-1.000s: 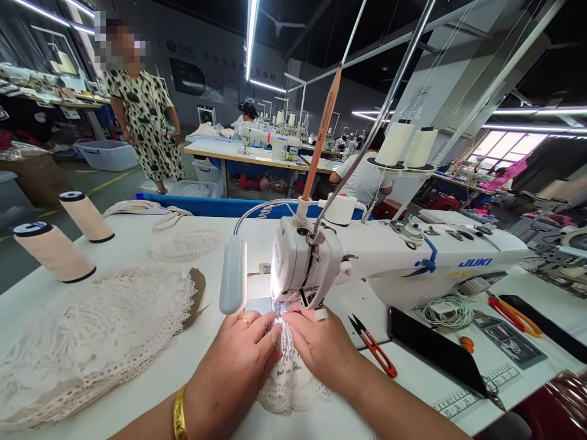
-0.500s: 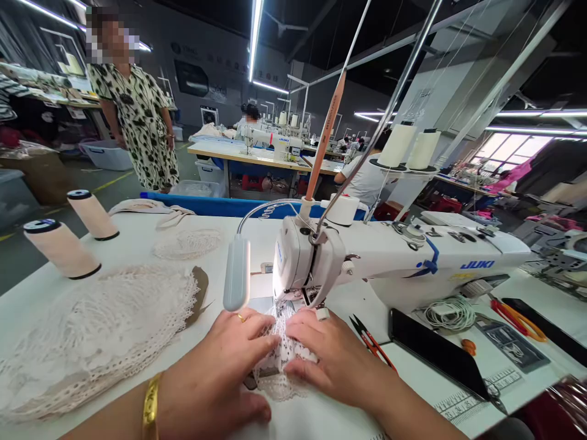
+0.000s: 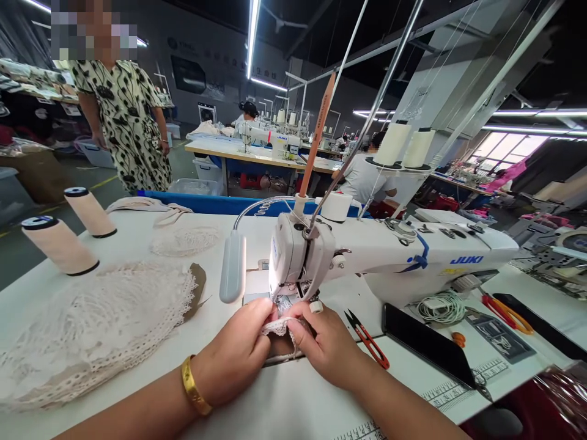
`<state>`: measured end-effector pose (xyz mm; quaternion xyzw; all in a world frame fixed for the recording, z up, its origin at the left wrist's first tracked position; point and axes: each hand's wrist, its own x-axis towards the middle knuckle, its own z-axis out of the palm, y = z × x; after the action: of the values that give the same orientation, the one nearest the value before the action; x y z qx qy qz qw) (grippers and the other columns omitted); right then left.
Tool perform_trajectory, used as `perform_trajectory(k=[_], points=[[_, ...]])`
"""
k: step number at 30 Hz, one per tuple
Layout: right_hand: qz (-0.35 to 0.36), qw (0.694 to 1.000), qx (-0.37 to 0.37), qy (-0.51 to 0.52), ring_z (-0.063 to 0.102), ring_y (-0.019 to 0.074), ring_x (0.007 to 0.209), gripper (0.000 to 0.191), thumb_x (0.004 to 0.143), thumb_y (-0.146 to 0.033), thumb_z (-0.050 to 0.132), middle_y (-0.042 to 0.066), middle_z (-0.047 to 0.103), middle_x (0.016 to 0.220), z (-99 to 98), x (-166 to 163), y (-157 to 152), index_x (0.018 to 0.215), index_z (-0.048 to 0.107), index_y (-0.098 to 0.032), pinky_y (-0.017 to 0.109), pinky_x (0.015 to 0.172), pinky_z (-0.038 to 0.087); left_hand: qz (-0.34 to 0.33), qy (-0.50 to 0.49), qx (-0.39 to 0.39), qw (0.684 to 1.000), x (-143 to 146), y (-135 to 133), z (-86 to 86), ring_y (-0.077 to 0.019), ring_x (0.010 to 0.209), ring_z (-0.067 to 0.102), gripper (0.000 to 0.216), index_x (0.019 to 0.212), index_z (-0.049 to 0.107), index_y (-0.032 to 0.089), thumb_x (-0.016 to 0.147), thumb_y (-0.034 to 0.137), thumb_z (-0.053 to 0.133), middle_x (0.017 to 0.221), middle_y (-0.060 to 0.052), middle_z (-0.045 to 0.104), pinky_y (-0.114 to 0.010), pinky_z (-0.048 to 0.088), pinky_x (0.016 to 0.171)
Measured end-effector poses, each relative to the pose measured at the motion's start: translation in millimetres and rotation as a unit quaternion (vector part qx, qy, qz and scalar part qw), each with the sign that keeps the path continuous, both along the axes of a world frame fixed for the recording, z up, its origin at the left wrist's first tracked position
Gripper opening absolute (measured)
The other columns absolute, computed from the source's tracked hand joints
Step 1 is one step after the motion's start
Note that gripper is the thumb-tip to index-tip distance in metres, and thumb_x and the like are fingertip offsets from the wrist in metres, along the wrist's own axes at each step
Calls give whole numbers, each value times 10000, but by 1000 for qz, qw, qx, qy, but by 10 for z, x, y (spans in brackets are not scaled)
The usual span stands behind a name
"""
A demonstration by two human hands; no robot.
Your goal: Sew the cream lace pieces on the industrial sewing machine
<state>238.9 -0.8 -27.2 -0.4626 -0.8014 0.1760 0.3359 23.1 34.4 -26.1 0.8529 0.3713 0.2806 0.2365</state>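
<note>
Under the head of a white sewing machine (image 3: 298,256), a small piece of white lace fabric (image 3: 278,327) is bunched between my hands. My left hand (image 3: 243,342), with a gold bangle at its wrist, pinches the lace's left edge close to the needle area. The lace's right side is gripped between thumb and fingers of my right hand (image 3: 325,342). The fabric's front edge is lifted and folded up. Fingertips of both hands are partly hidden by the lace and the machine head. A lit lamp (image 3: 233,269) hangs left of the needle.
Stacked lace pieces (image 3: 105,330) lie at left, near two thread cones (image 3: 59,244). Right of my hand are red-handled thread snips (image 3: 367,339), a black phone (image 3: 426,345) and a coiled cable (image 3: 441,307). A person (image 3: 119,122) in a patterned dress stands beyond the table.
Both hands have gone from lying spread on the flat lace to pinching it, raising its front edge. The standing person appears nearer and farther left.
</note>
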Motion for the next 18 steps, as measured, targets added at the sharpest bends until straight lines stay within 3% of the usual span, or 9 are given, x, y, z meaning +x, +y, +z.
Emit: perform_trajectory(k=[4, 9, 14, 18], points=[[-54, 997, -7, 54, 675, 206, 846, 207, 1065, -339, 498, 12, 737, 885, -35, -57, 44, 993, 671, -249, 305, 781, 490, -5, 8, -16, 1000, 23, 73, 14, -210, 775, 571, 132, 799, 520, 218, 872, 187, 415, 844, -38, 611, -314, 499, 683], [-71, 992, -34, 96, 645, 178, 736, 244, 1042, -377, 498, -7, 700, 779, -54, -89, 89, 902, 642, -238, 270, 704, 467, -19, -5, -109, 994, -1, 104, 75, -199, 818, 598, 237, 754, 657, 194, 860, 213, 446, 905, -46, 619, -290, 544, 700], [-73, 990, -60, 104, 625, 165, 721, 226, 1017, -366, 520, -20, 681, 771, -49, -101, 90, 887, 650, -233, 259, 695, 456, -4, -40, -213, 976, 5, 89, 129, -181, 793, 607, 223, 702, 658, 181, 841, 325, 560, 947, -42, 603, -254, 533, 610], [-65, 991, -61, 100, 593, 157, 695, 215, 1011, -349, 528, -28, 650, 746, -15, -105, 73, 878, 650, -231, 254, 674, 440, 11, -38, -221, 974, 9, 82, 149, -179, 788, 602, 244, 676, 624, 178, 819, 376, 634, 898, -37, 589, -252, 533, 621]])
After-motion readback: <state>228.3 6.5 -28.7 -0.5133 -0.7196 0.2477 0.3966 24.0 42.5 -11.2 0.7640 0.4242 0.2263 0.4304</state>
